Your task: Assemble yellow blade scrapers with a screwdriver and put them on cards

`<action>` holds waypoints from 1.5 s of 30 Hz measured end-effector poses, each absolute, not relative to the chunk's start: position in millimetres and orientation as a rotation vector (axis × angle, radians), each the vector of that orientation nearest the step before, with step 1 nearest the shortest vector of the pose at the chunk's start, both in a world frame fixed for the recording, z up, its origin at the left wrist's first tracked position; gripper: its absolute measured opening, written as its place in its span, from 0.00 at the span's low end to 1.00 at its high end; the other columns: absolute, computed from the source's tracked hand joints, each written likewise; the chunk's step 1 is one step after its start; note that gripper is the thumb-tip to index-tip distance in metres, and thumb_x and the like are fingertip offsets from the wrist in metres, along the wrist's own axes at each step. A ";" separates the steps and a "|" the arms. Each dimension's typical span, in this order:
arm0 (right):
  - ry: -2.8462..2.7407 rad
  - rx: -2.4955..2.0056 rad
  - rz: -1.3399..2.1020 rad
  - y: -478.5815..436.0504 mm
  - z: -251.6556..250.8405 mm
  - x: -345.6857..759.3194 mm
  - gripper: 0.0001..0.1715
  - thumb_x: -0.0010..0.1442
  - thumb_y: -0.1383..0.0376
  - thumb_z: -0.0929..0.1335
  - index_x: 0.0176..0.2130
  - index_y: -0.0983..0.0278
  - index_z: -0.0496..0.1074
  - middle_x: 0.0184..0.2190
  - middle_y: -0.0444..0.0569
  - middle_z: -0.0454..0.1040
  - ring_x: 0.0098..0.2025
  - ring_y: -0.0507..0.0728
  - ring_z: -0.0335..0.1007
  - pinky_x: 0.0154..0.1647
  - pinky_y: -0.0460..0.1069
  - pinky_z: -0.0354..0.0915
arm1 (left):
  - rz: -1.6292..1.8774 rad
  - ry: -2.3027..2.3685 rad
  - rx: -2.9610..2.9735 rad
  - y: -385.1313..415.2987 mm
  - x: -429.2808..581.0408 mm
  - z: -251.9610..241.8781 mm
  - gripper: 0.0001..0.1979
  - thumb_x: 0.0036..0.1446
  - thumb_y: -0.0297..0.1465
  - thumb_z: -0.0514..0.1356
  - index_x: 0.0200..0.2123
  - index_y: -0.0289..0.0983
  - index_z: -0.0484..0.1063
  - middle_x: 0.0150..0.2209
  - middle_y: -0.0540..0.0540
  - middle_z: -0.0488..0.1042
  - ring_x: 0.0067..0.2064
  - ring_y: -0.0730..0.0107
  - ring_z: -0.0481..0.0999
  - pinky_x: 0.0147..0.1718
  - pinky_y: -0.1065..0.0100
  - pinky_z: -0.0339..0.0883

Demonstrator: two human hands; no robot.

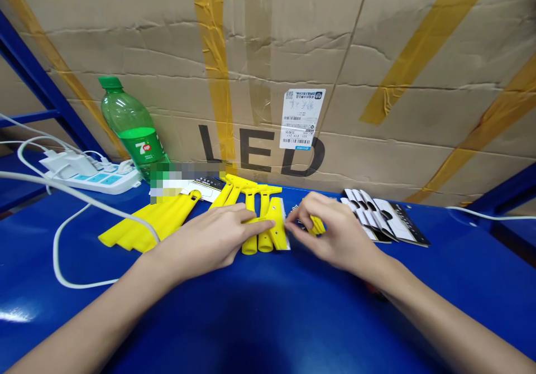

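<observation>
My left hand [215,234] is closed around a yellow scraper [278,230], with its index finger lying along the head. A thin, pale blade edge shows on the scraper's right side. Close to that edge, my right hand [339,229] has thumb and fingertips pinched together; whatever is between them is too small to make out. Behind the right fingers a yellow piece [318,226] is partly hidden. Several yellow scraper heads [250,217] with short sockets lie just beyond my left hand. To its left is a bundle of yellow handle tubes [144,226].
Folded black-and-white cards [391,220] lie at right. A green bottle [132,123], a white power strip [104,178] and a loose white cable [58,251] occupy the left. A large cardboard box [259,56] walls off the back of the blue table [251,329].
</observation>
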State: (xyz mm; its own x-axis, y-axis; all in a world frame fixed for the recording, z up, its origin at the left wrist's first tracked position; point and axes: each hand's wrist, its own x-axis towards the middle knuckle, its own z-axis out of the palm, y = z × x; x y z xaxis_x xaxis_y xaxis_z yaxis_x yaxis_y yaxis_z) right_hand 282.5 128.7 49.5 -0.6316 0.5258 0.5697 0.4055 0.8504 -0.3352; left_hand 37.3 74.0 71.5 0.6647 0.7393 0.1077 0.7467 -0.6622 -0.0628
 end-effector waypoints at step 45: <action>-1.507 -0.958 1.540 121.8 60.0 299.1 0.35 0.43 0.63 0.81 0.32 0.59 0.54 0.21 0.35 0.72 0.24 0.50 0.67 0.30 0.46 0.59 | -0.234 -1.197 -2.979 64.8 69.0 82.0 0.29 0.63 0.19 0.49 0.62 0.48 0.68 0.72 0.41 0.56 0.64 0.52 0.69 0.56 0.51 0.71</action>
